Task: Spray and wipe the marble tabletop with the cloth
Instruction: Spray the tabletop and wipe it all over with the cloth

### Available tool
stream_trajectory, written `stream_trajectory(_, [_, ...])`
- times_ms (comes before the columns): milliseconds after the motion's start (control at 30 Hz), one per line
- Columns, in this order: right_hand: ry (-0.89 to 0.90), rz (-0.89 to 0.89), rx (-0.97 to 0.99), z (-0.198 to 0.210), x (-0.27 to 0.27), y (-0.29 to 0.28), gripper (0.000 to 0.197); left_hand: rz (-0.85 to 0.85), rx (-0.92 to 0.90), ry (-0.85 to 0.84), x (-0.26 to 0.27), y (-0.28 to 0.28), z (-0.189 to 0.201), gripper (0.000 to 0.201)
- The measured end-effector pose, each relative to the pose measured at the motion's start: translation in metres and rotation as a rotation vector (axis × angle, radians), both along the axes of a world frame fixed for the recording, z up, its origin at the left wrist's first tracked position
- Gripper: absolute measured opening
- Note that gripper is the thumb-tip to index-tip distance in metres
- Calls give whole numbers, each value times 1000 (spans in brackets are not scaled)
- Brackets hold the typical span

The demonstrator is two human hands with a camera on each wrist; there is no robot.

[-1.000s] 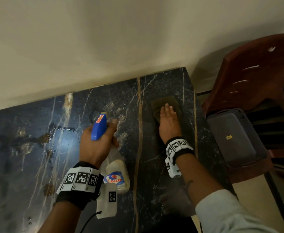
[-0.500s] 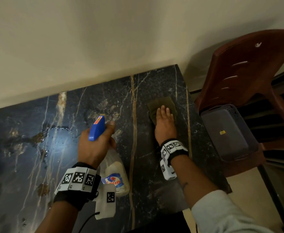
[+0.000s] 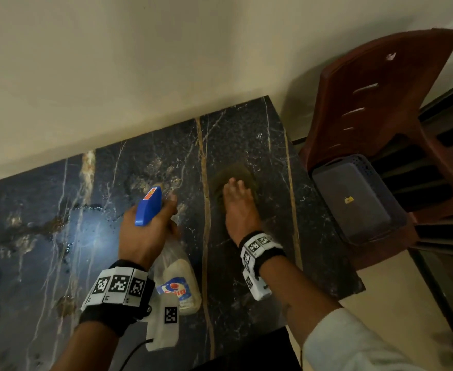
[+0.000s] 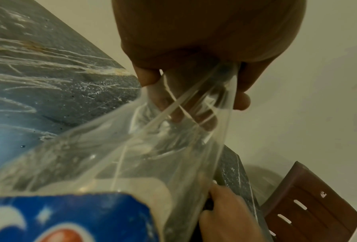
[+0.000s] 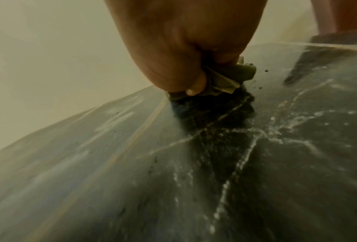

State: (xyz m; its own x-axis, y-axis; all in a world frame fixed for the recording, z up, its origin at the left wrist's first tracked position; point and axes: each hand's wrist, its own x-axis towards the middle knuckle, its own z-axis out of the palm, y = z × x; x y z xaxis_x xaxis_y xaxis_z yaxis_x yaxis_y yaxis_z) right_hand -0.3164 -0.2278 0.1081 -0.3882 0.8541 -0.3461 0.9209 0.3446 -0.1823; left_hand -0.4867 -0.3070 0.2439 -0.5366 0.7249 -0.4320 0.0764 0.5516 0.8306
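The dark marble tabletop [image 3: 249, 129] with gold veins fills the lower left of the head view. My right hand [image 3: 240, 207] lies on an olive-green cloth [image 3: 236, 171] near the table's far right corner, fingers straight and pressing it down. In the right wrist view the cloth [image 5: 221, 80] bunches beside the thumb on the wet marble [image 5: 111, 163]. My left hand [image 3: 145, 236] grips the neck of a clear spray bottle [image 3: 178, 274] with a blue trigger head, held above the table's middle. The left wrist view shows my fingers [image 4: 148, 77] curled round the bottle [image 4: 132, 155].
A reddish-brown plastic chair [image 3: 380, 103] stands just right of the table, with a grey basket [image 3: 354, 204] on its seat. A cream wall [image 3: 166, 62] runs along the table's far edge. Droplets and a wet sheen [image 3: 86, 236] cover the marble left of the bottle.
My right hand has slid the cloth a little toward me and left, closer to the gold vein. The left hand still holds the bottle in about the same place.
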Motion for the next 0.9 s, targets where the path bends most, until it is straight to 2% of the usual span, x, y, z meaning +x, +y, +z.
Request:
stream_trajectory(67, [-6, 152, -23, 2, 7, -8, 61, -29, -23, 3, 3, -2, 0, 43])
stream_trajectory(100, [0, 173, -27, 2, 12, -4, 62, -39, -23, 2, 5, -3, 1, 44])
stream_trajectory(200, [-25, 0, -6, 2, 21, 17, 64, -50, -15, 12, 6, -6, 4, 43])
stream_trajectory(300, [-41, -186, -14, 7, 4, 19, 67, -46, -7, 33, 2, -7, 5, 42])
stream_trajectory(367, [-64, -139, -2, 6, -11, -1, 67, -55, -17, 45, 1, -9, 4, 44])
stream_trajectory(433, [-89, 24, 1, 3, -16, -24, 63, -84, -29, 70, 2, -10, 4, 46])
stream_trajectory(533, [-78, 208, -38, 5, 5, -18, 60, -124, -33, 82, 7, -13, 4, 46])
stream_trajectory(600, [-78, 177, -44, 8, 24, -1, 63, -117, -31, 69, 6, -15, 3, 43])
stream_trajectory(733, [-43, -74, -42, 12, 35, 8, 65, -86, -26, 49, 4, -18, 3, 38])
stream_trajectory(800, [-55, -84, -45, 14, 21, -7, 63, -92, -33, 54, 5, -18, 2, 42])
stream_trajectory(900, [-90, 29, -63, 9, 10, -38, 62, -145, -41, 78, 9, -18, 2, 47])
